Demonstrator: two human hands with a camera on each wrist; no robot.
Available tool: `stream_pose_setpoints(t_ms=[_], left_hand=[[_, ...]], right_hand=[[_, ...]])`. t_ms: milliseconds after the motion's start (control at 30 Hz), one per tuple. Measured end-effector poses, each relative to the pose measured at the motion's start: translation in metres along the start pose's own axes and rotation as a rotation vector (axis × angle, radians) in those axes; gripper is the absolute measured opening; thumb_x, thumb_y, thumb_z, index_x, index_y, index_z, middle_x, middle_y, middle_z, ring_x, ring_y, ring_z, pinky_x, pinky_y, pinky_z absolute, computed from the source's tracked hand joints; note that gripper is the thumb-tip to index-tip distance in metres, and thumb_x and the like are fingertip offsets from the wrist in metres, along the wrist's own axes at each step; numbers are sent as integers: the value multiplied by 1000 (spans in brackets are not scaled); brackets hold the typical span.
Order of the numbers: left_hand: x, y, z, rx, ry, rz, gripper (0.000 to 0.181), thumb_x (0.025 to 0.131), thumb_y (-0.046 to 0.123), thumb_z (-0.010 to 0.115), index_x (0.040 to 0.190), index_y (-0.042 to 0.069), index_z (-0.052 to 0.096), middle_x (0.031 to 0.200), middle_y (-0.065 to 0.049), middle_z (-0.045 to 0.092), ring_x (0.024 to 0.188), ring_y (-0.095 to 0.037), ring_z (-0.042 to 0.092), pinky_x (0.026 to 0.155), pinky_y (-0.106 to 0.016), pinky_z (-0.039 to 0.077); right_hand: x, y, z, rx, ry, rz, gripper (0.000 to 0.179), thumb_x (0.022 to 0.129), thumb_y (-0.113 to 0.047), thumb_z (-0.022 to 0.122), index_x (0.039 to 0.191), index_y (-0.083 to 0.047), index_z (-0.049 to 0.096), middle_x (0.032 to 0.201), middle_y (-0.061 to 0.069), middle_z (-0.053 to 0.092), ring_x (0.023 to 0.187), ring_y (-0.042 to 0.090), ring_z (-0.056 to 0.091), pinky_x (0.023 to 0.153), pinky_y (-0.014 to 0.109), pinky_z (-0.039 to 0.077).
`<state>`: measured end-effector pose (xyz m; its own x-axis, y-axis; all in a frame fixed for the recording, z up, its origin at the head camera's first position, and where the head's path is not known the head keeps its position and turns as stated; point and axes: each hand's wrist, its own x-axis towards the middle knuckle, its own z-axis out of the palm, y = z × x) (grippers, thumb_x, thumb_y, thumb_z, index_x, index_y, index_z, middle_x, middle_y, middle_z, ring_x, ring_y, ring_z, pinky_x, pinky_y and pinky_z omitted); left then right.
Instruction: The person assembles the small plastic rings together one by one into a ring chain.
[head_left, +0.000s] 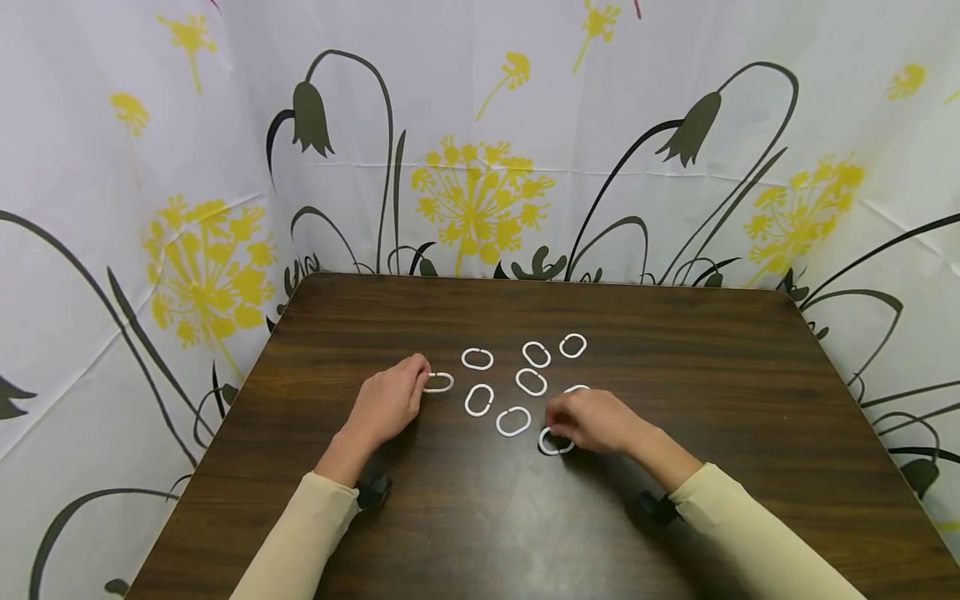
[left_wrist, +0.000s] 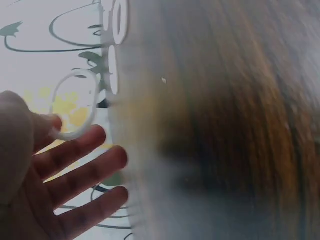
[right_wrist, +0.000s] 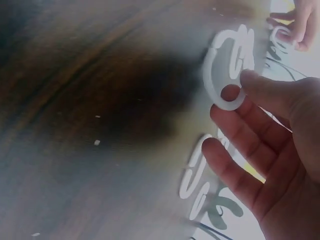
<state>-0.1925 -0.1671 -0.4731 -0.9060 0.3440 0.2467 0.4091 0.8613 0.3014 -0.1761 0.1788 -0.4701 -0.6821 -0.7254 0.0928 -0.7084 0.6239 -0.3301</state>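
Observation:
My left hand (head_left: 386,404) pinches a white oval curtain ring (left_wrist: 96,102) between thumb and index finger, at the left end of a loose group of similar rings. The other fingers are spread in the left wrist view. On the near right side of the group, my right hand (head_left: 600,419) pinches another white curtain ring (right_wrist: 208,77) by its edge, between thumb and fingertips. A small gap shows in that ring's outline. Just behind the right hand lies a ring (head_left: 577,387), partly hidden by it.
Several more white rings lie scattered between the hands, among them one near ring (head_left: 512,435) and one far ring (head_left: 573,335). They rest on a dark wooden table (head_left: 360,317). Behind its far edge hangs a white flowered curtain (head_left: 480,100).

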Motion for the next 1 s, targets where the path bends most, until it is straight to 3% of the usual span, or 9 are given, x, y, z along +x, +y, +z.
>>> stream_pose_setpoints(t_ms=[167, 333, 467, 600, 733, 833, 1000], left_hand=[[1, 3, -5, -115, 85, -35, 6, 98, 16, 59, 101, 12, 61, 68, 5, 53, 52, -13, 46, 48, -32, 40], [1, 10, -7, -218, 97, -25, 8, 93, 10, 62, 101, 10, 66, 71, 7, 58, 54, -9, 49, 50, -29, 41], [3, 18, -9, -398, 104, 0, 6, 91, 8, 64, 95, 10, 69, 75, 6, 69, 59, -3, 59, 55, -26, 50], [4, 28, -14, -586, 90, -11, 2, 89, 7, 71, 90, 6, 71, 76, 2, 72, 65, -5, 67, 60, -26, 56], [6, 39, -20, -672, 86, -57, 5, 86, 9, 77, 88, 5, 74, 74, 3, 71, 66, -16, 70, 57, -24, 55], [7, 47, -24, -739, 78, -78, 6, 84, 7, 78, 88, 4, 75, 73, 0, 72, 66, -24, 71, 54, -23, 52], [10, 60, -29, -789, 59, -70, 8, 83, 8, 79, 87, 3, 76, 73, -3, 72, 64, -19, 69, 53, -21, 50]], right_hand=[[2, -2, -8, 40, -16, 7, 14, 88, -13, 72, 101, -15, 76, 94, -9, 69, 87, 9, 65, 75, 34, 55], [4, -4, -17, 81, 17, -11, 13, 87, -13, 73, 97, -19, 79, 85, -13, 62, 76, 5, 59, 64, 27, 51], [11, -6, -26, 279, 108, 2, 9, 87, -9, 74, 91, -16, 79, 80, -14, 63, 69, 4, 55, 59, 25, 47], [18, -9, -36, 510, 179, 82, 7, 89, -6, 72, 93, -10, 77, 82, -3, 69, 68, 8, 58, 59, 25, 50], [26, -16, -45, 700, 231, 188, 10, 90, -10, 72, 97, -4, 75, 81, 10, 70, 64, 22, 62, 56, 24, 50], [32, -21, -48, 832, 266, 240, 17, 91, -10, 71, 102, 2, 72, 80, 11, 69, 62, 27, 63, 58, 30, 56], [41, -32, -50, 1037, 283, 296, 21, 93, -9, 68, 106, 8, 68, 78, 10, 66, 65, 22, 64, 64, 47, 59]])
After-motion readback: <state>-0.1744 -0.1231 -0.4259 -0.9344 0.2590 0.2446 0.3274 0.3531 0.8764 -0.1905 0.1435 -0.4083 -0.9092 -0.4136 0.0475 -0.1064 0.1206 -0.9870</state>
